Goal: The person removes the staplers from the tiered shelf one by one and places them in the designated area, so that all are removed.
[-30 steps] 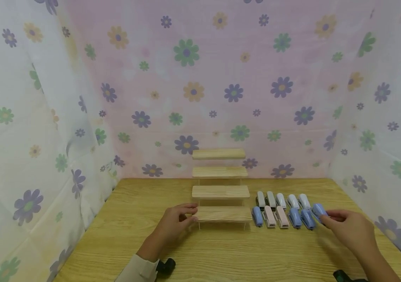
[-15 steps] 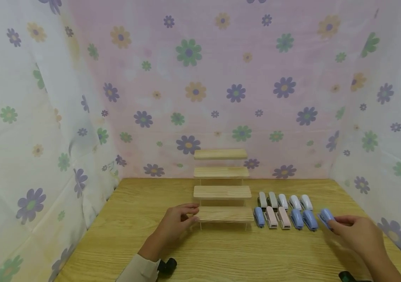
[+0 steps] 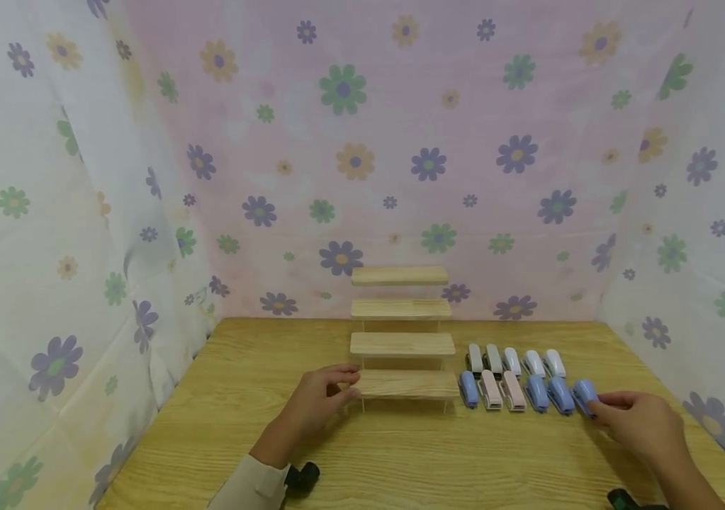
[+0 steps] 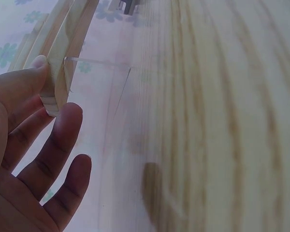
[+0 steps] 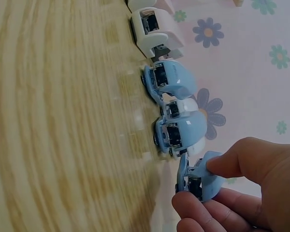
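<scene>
My left hand (image 3: 320,398) holds the left end of the lowest plank (image 3: 408,384) of a small four-step wooden display stand. In the left wrist view the thumb lies against the plank's end (image 4: 58,82), with fingers on its other side. My right hand (image 3: 645,425) pinches a blue mini stapler (image 3: 584,395) between thumb and fingers at the right end of the front row. In the right wrist view this stapler (image 5: 208,176) is tilted in the fingers, beside another blue stapler (image 5: 186,130). Whether it touches the table is unclear.
Two pink staplers (image 3: 490,389) and more blue ones, including one at the left end (image 3: 468,389), form the front row. Behind stand white staplers (image 3: 533,363) and grey ones (image 3: 474,359). Flowered cloth (image 3: 388,234) walls enclose the wooden table (image 3: 400,460).
My right hand first carried the blue stapler to the right, away from its neighbour, then brought it slightly back left beside the front row. The left hand stays at the stand.
</scene>
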`<state>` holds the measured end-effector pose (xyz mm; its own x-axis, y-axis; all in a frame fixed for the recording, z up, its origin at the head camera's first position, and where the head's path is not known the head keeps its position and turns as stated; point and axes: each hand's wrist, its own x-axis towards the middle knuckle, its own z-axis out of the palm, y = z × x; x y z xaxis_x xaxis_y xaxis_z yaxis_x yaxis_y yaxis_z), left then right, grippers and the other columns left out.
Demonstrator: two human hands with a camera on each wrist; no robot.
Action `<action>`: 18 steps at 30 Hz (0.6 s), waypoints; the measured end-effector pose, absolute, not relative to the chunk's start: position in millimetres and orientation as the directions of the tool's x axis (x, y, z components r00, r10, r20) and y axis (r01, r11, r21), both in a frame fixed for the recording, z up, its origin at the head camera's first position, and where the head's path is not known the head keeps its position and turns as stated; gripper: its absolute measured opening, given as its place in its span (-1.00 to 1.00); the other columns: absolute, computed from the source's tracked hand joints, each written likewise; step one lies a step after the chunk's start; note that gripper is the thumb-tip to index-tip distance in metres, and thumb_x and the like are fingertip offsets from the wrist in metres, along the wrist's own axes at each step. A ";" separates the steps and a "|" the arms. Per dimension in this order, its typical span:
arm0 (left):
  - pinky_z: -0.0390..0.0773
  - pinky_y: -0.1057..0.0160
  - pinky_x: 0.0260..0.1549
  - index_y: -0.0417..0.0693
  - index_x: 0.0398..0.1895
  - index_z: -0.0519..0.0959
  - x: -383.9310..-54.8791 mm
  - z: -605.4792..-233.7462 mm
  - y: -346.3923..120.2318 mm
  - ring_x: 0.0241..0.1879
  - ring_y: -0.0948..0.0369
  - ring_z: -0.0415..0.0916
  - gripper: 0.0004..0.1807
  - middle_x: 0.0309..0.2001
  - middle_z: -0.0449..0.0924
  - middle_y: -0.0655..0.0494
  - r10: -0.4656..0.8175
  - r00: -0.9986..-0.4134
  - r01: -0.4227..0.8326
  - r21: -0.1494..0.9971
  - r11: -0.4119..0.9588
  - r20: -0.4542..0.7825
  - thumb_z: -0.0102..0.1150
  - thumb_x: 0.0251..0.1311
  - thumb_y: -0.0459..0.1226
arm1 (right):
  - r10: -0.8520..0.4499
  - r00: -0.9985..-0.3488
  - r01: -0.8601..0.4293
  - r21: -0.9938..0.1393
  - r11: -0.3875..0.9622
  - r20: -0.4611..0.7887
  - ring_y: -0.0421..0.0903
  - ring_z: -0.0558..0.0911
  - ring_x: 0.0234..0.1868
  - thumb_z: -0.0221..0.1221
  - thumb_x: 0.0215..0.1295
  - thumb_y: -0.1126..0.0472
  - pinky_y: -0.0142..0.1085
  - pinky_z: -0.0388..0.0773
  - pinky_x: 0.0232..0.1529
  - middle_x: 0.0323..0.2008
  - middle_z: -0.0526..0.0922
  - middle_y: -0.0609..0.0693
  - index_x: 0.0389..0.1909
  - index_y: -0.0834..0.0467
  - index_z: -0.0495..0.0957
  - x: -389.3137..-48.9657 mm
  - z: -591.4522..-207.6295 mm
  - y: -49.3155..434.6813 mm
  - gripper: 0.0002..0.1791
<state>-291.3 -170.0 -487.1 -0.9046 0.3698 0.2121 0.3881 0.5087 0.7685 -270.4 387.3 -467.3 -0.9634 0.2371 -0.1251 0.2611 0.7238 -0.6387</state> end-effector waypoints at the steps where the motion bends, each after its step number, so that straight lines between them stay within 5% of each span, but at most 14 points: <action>1: 0.70 0.36 -0.24 0.01 0.30 0.64 -291.2 -487.1 -170.3 -0.13 0.33 0.67 -0.52 0.42 0.49 0.28 0.369 -0.905 0.389 0.767 0.510 0.213 0.26 0.41 -0.01 | 0.234 -0.964 0.257 -0.646 0.719 -0.123 -0.16 0.72 -0.37 0.31 0.23 -0.41 -0.23 0.58 -0.42 -0.37 0.83 -0.07 0.09 0.28 0.71 -270.5 -469.0 387.0 -0.18; 10: 0.70 0.37 -0.23 -0.08 0.27 0.65 -289.1 -486.3 -170.1 -0.09 0.29 0.68 -0.54 0.40 0.52 0.14 0.386 -0.891 0.416 0.766 0.489 0.238 0.26 0.42 -0.06 | 0.208 -0.978 0.186 -0.579 0.794 -0.029 -0.19 0.66 -0.34 0.27 0.25 -0.43 -0.24 0.51 -0.37 -0.36 0.82 -0.09 0.04 0.19 0.76 -269.9 -479.0 389.7 -0.24; 18: 0.69 0.38 -0.17 -0.08 0.26 0.66 -287.4 -488.2 -169.8 0.00 0.24 0.67 -0.55 0.39 0.53 0.09 0.372 -0.896 0.409 0.773 0.485 0.240 0.25 0.43 -0.06 | 0.188 -0.978 0.201 -0.598 0.775 -0.086 -0.18 0.66 -0.34 0.28 0.25 -0.43 -0.21 0.57 -0.40 -0.31 0.81 -0.08 0.04 0.22 0.75 -272.6 -477.8 388.4 -0.22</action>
<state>-287.4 -169.8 -488.2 -0.8965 0.3722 0.2404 0.4086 0.4846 0.7735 -272.6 388.4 -477.8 -0.9785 0.1878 -0.0856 0.2012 0.7755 -0.5985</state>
